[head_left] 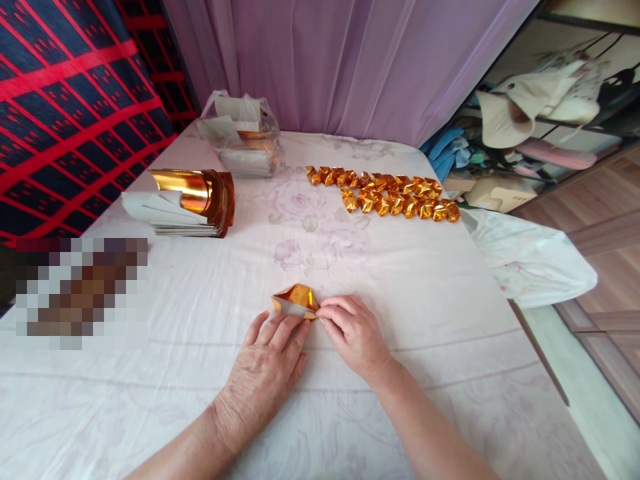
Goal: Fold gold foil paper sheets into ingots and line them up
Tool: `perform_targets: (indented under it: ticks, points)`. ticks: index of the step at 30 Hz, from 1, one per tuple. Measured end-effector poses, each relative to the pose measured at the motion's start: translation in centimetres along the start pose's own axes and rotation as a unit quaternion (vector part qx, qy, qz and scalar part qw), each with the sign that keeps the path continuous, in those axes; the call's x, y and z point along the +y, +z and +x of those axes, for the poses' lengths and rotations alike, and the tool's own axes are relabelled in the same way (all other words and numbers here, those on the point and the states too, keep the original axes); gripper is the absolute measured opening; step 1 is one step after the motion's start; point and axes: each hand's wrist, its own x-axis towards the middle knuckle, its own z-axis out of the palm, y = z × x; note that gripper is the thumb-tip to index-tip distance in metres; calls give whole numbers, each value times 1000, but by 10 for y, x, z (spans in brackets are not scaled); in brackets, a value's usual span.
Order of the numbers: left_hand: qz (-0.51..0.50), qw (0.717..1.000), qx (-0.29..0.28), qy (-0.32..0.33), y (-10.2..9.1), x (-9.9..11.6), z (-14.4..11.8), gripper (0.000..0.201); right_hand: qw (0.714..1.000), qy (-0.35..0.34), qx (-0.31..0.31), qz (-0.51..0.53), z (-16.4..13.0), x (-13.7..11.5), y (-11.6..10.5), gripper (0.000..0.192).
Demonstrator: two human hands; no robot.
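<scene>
A partly folded sheet of gold foil paper (301, 293) lies on the cloth in front of me, its gold side and pale backing both showing. My left hand (270, 357) rests palm down at its near edge, fingers spread and fingertips on the paper. With thumb and fingers pinched together, my right hand (354, 333) grips the paper's right corner. Further back on the right are two rows of folded gold foil pieces (383, 183). At the left stands a stack of curled gold foil sheets (187, 200), their white backs partly visible.
A clear plastic bag (245, 137) with more foil sheets sits at the back left. The flowered tablecloth (200, 287) covers the surface. A white plastic bag (540, 257) hangs at the right edge, beside shelves holding a cap (505, 120). Part of the left side is pixelated.
</scene>
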Motion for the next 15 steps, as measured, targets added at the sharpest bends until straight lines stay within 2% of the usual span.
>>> perform_targets:
  ticks: [15]
  points:
    - [11, 1000, 17, 19, 4, 0, -1, 37, 1000, -3, 1, -12, 1, -2, -1, 18]
